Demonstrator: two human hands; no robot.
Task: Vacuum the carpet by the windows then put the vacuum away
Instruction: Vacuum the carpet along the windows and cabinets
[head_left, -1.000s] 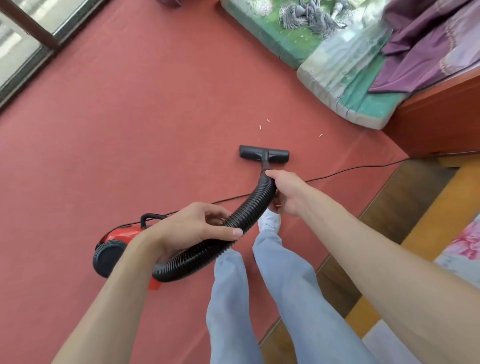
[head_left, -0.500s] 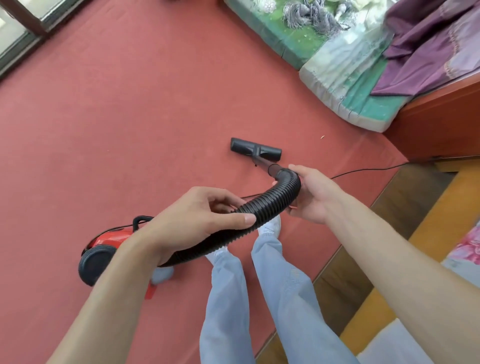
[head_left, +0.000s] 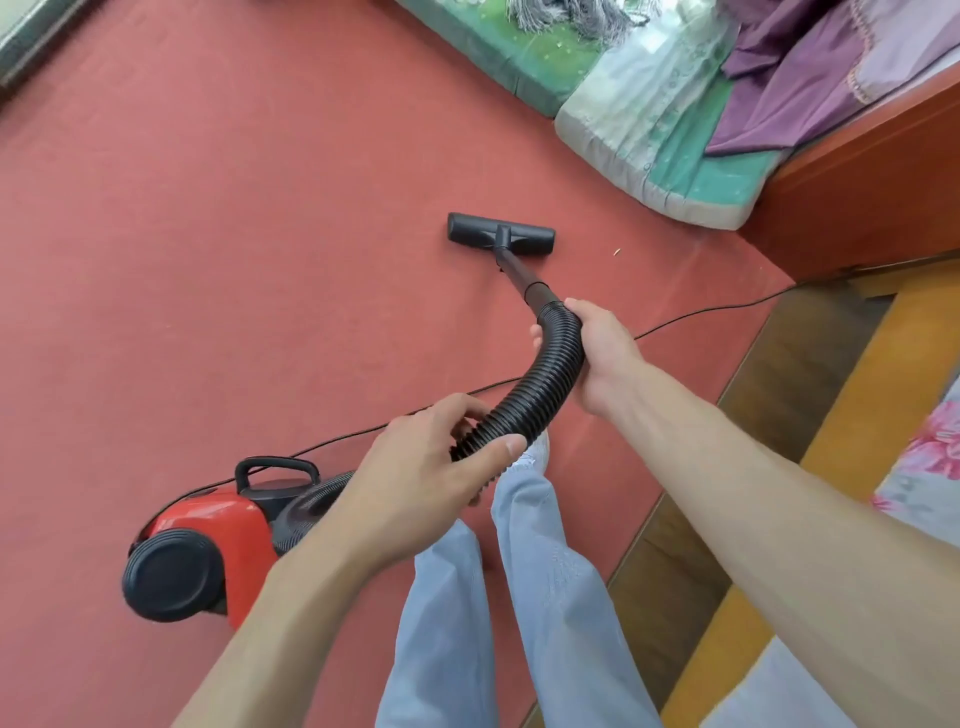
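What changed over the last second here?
The floor head was pushed forward over the carpet, to about level with the one speck left there; two other specks seen earlier are gone. Nothing taken hold of or let go: left hand and right hand grip the hose as before.

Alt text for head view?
Both hands grip a black ribbed vacuum hose: the right hand near its rigid black tube, the left hand lower down. The flat black floor nozzle sits on red carpet, with the red canister vacuum at lower left.
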